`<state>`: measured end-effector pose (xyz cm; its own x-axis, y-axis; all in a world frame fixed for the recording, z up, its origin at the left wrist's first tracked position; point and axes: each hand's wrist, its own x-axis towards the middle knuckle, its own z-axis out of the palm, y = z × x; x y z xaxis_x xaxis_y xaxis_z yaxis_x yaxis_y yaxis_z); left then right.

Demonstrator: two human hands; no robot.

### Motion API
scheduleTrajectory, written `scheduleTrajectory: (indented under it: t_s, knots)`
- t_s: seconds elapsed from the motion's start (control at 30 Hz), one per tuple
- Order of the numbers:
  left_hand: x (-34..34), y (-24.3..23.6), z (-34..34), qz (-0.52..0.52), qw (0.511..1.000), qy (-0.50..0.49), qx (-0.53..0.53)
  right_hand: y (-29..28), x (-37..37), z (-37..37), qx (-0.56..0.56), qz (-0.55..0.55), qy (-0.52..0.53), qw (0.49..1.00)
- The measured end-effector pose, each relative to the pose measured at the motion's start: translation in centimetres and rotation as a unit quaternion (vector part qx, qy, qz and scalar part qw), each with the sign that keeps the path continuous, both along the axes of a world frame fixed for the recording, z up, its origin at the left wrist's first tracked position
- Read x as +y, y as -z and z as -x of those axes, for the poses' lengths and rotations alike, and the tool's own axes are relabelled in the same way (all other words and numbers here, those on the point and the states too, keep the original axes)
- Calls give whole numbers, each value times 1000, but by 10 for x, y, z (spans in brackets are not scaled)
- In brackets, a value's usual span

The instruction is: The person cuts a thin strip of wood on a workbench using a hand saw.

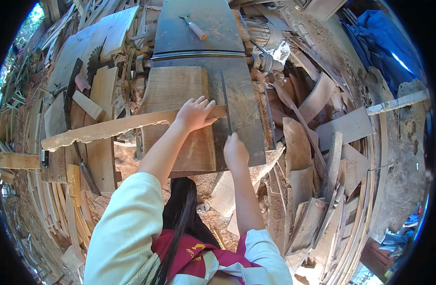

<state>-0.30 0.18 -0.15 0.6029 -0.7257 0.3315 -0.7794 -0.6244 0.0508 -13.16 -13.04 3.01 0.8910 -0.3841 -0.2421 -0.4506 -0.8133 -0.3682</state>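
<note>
My left hand (195, 114) straddles a long wooden strip (113, 124) with one ragged, bark-like edge, fingers over its far side and thumb on the near side, holding it down. The strip lies across a thick, wide plank (175, 85), and its left end extends well past that plank. In the fist of my right hand (236, 149) is a long, narrow, dark metal tool (225, 97), pointing away from me across the strip's right end. Its handle is hidden by my fingers; whether it is a saw or a file, I cannot tell.
Beneath the plank is a metal machine table (246, 118) with a slot across it. A wooden-handled tool (195, 29) lies on its far half. A toothed circular blade (93, 64) stands at left, near a dark-handled tool (87, 173). Wood offcuts (301, 190) crowd the right side.
</note>
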Motion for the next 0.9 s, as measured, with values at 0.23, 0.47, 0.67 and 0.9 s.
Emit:
scheduleTrajectory:
  t_s: [0.23,0.47,0.67,0.9]
  knots:
    - [2,-4,0,-26,999,-13,22,-9,1,102,39,-29,4,999]
    - [-3,-1,1,-30,999,3,29,-29,0,105,87,-25,37,995]
    - [-2,-2,1,-20,1000,0,19,-45,-5,95,95,-17,23,995]
    - [1,2,0,-10,1000,-1,-7,-23,-9,50,29,-4,-12,1000]
